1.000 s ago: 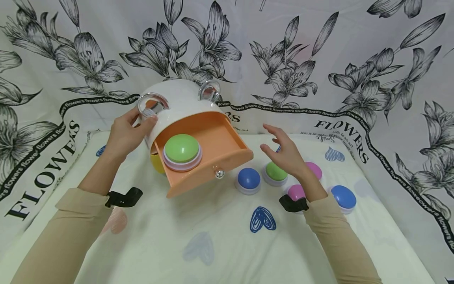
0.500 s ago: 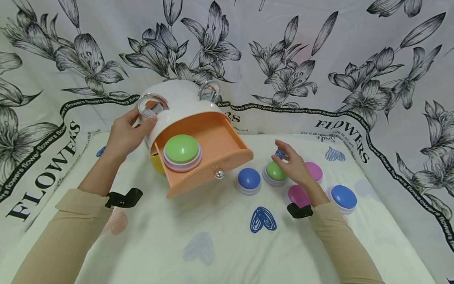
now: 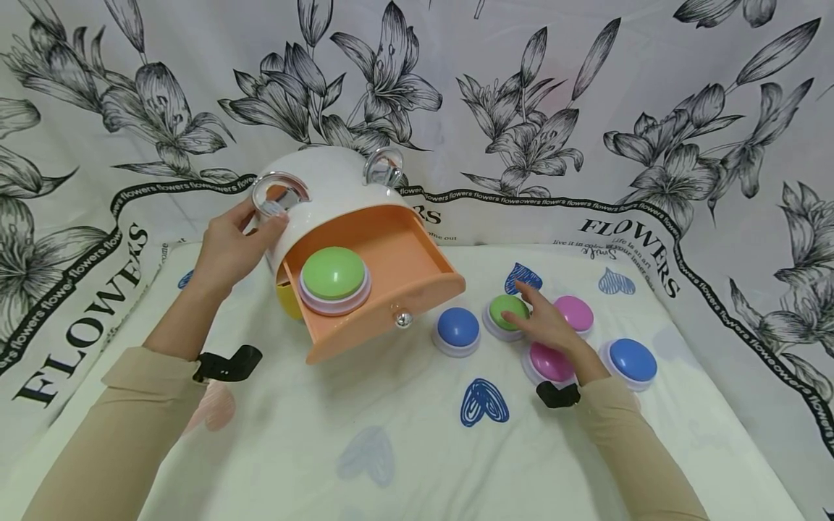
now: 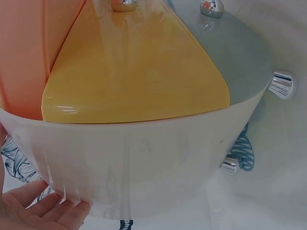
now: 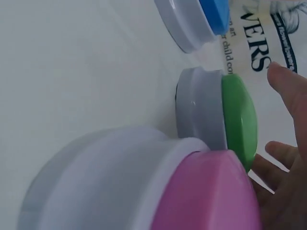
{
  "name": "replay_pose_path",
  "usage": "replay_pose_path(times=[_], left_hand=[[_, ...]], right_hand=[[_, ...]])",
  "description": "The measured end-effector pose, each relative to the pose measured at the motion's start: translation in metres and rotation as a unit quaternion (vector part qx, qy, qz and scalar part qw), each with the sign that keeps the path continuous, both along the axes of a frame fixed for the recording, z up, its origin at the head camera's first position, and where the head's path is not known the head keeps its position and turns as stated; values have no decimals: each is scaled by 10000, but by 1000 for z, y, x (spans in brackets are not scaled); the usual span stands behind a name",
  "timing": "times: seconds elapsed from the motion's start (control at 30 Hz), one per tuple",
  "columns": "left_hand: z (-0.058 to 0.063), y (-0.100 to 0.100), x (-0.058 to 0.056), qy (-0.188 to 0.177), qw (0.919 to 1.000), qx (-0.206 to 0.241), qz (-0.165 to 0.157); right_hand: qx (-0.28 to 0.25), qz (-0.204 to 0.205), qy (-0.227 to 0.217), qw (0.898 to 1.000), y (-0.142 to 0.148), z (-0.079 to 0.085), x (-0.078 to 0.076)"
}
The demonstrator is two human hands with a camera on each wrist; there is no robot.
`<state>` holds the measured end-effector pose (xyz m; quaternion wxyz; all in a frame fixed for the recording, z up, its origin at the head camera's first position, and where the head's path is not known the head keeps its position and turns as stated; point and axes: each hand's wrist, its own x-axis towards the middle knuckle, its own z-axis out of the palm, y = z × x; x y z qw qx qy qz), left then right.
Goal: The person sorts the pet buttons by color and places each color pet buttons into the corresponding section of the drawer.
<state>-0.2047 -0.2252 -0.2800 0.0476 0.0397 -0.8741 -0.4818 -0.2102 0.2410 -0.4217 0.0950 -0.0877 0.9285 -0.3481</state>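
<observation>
A white dome-shaped box (image 3: 326, 174) with coloured drawers stands tilted at the centre left. My left hand (image 3: 231, 246) holds its left side by the shiny ring, and in the left wrist view the fingers (image 4: 72, 213) lie against the white shell. The orange drawer (image 3: 397, 257) is pulled out with a green-topped round button (image 3: 334, 273) inside. My right hand (image 3: 554, 325) is spread above another green-topped button (image 3: 504, 311); its fingers are around the top without visibly gripping it. In the right wrist view, the thumb (image 5: 288, 88) stands apart from the green top.
Near the right hand are a blue-topped button (image 3: 457, 329), a pink one (image 3: 550, 362), another pink one (image 3: 575, 313) and a blue one (image 3: 630, 362). A yellow drawer (image 4: 134, 67) and a grey-green drawer (image 4: 235, 52) are closed. A flowered cloth (image 3: 508, 145) hangs behind.
My right hand has moved down and to the right, from beside the orange drawer to over the green-topped button. The left hand and the dome box have stayed in place.
</observation>
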Motion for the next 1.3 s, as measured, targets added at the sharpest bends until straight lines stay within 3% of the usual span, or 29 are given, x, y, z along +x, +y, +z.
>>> replay_pose_path(times=[0.33, 0.57, 1.3], left_hand=[[-1, 2, -1, -28, 10000, -18, 21], [2, -2, 0, -5, 10000, -15, 47], [1, 0, 1, -39, 10000, 21, 39]], right_hand=[[343, -81, -268, 9990, 3, -5, 2], [545, 131, -218, 9982, -2, -7, 1], [421, -91, -50, 9991, 0, -5, 4]])
